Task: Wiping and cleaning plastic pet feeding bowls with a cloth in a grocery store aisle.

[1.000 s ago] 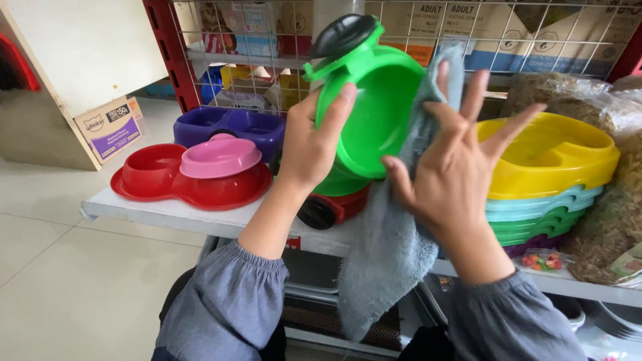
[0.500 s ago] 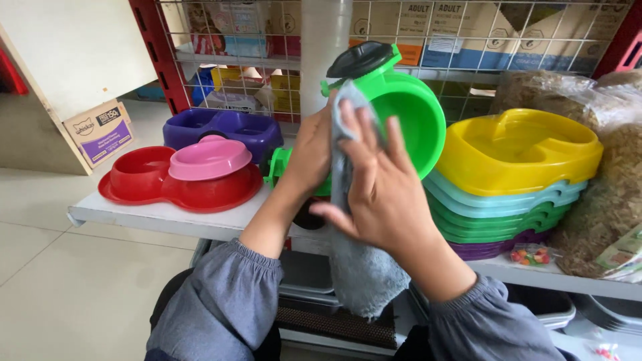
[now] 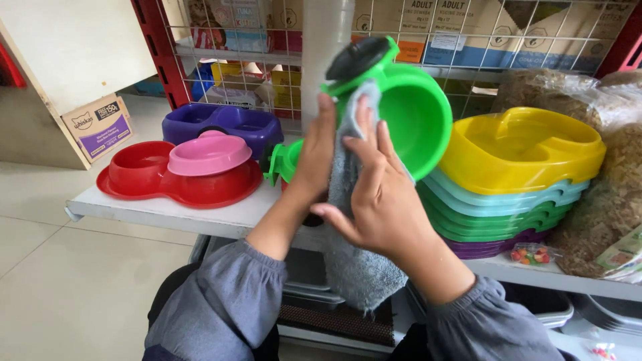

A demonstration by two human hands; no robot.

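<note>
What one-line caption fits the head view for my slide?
Left hand steadies a green pet bowl while the right hand presses a grey cloth against it.

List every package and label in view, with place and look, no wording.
Cardboard box: floor at left, against a pale panel, tan with a purple label.
Row of printed boxes: upper wire shelf, tan, blue and white.
Yellow packs: behind the mesh, lower shelf.
Clear bags: far right on the white shelf, brown filling.
Small candy-coloured packet: beside the bowl stack.
</note>
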